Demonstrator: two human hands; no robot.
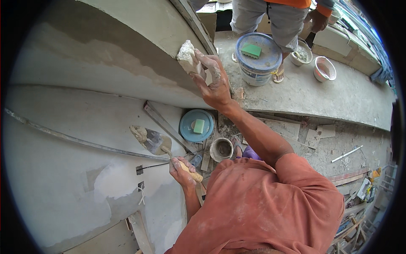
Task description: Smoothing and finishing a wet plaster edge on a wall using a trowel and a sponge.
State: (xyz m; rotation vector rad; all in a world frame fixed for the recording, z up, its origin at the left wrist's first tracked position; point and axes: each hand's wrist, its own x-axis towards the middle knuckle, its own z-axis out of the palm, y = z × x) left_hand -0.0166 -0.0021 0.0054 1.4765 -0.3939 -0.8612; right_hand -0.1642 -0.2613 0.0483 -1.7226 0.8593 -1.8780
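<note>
Between the thumb and fingers of the right hand [215,82] sat a pale block [189,61], gripped from its right side, its top end crusted with rough white matter. The block was at the edge of a plastered surface [127,53] lying to the left of those fingers and streaked with a darker band; whether the two touched, I could not tell. Just above the right fingertips, a long straight bar [195,23] ran along that edge.

Well below, the left hand [185,171] had its fingers curled closed around the wooden handle of a trowel [160,144]. Its blade pointed up and left from those fingers, with a clump of mortar [138,133] at the tip.

Above and right of the left fingers was a round blue-green container [185,132], with a light green pad [198,126] on top. A small pail [212,151] of grey mix stood nearer that hand, to its right.

To the right of the right fingers, a large bucket [256,78] with a blue lid bore a green sponge [251,51]. Behind it stood a co-worker in grey trousers [287,19].
</note>
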